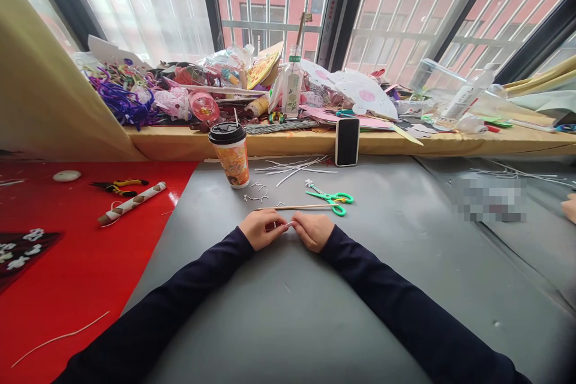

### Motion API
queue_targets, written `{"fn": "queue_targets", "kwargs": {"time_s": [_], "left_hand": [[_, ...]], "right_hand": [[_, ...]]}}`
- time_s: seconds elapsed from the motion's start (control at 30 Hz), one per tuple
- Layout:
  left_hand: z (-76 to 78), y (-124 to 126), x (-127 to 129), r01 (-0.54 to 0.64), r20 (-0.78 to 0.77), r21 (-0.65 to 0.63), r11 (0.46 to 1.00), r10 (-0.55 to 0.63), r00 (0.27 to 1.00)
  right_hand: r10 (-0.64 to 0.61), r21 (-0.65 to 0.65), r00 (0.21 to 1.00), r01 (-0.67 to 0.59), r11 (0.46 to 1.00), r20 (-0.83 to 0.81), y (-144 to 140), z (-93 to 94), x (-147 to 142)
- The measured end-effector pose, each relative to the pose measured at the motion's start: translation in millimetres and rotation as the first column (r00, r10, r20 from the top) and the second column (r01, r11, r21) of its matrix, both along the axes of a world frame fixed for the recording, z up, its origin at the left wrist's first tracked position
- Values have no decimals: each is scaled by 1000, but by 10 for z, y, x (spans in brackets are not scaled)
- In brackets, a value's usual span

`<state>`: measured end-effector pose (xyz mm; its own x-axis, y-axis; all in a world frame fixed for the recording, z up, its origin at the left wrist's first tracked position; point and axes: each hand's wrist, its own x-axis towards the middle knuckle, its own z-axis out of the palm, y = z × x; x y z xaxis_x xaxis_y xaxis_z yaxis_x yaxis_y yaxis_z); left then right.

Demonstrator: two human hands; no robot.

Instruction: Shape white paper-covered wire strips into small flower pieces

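Both hands meet on a grey table (315,312), left hand (261,229) and right hand (315,231) curled, fingertips pinching a small white piece (290,224). Just beyond: wooden stick (292,208), green scissors (330,198), paper cup (230,153); cluttered windowsill (180,141) behind.

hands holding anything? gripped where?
Left hand and right hand pinch a short white strip between their fingertips, one at each end. What it is cannot be told.

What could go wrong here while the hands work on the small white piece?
1. The small white piece, pinched between left hand and right hand, could slip and get lost.
2. A hand moving forward might knock the wooden stick or green scissors, perhaps the paper cup.
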<state>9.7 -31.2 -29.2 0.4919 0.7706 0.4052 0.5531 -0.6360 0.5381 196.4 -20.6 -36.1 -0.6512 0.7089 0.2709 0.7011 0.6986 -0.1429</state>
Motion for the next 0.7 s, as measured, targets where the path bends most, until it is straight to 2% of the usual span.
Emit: {"fn": "queue_targets", "kwargs": {"time_s": [0.23,0.4,0.57,0.7], "left_hand": [[-28,16,-9,6,-7,-22,1000,-6,1000],[11,1,6,-15,5,-65,998,15,1000],[42,-25,30,7,12,-194,981,-4,1000],[19,-26,31,38,0,-170,985,-39,999]], "right_hand": [[-40,0,999,40,999,-31,4,18,-3],[-53,-15,995,52,999,-79,12,26,7],[-13,-9,994,13,1000,-111,12,21,12],[16,4,992,-16,1000,-122,13,17,4]]}}
